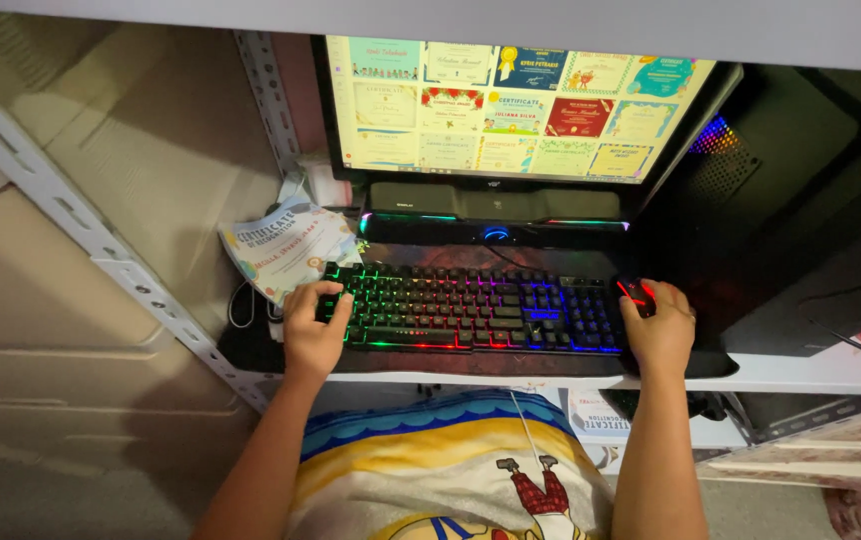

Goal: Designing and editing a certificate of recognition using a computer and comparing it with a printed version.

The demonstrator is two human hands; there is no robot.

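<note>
While both forearms reach forward, left hand rests loosely curled on left end of backlit keyboard, gripping nothing. Right hand cups black mouse, just right of keyboard. Monitor beyond both hands; paper certificate just beyond left hand.

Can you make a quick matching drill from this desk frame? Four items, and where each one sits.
Items:
1. left hand
2. right hand
3. printed certificate
4. monitor

Places:
A. at the back, above the soundbar
B. on the black mouse, right of the keyboard
C. lying left of the keyboard, by the shelf post
D. on the left end of the backlit keyboard

Pairs: 1-D, 2-B, 3-C, 4-A

For reference: the soundbar, mouse, keyboard and shelf post.
</note>
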